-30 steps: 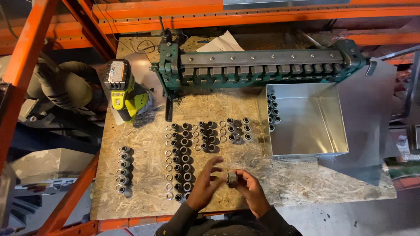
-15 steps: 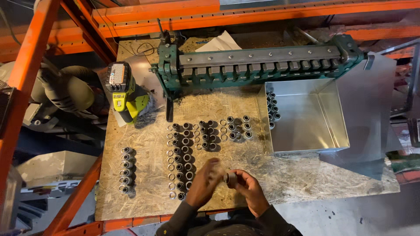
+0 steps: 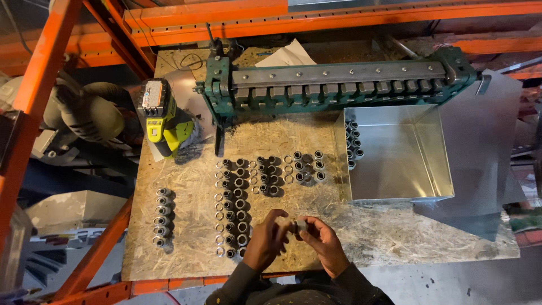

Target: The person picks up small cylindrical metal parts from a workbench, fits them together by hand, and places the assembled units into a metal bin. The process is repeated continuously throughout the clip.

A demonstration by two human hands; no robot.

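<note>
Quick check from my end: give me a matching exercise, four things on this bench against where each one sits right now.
Things:
1. cordless drill
2. metal tray
3. green bending brake
4. small metal fitting

Places:
A. along the back of the bench
B. between the left hand and right hand
C. back left of the board
D. right side, short row of fittings along its left wall

Pairs: 1-C, 2-D, 3-A, 4-B

Lighting: dim, warm, strongest at centre. Glare: soft sheen on the sheet-metal tray [image 3: 429, 169] at 3 o'clock. Shadows: short, beside fittings; deep under the orange racking [image 3: 34, 79] at 9 o'clock. Blur: slight on both hands. Distortion: wide-angle bowing at edges.
</note>
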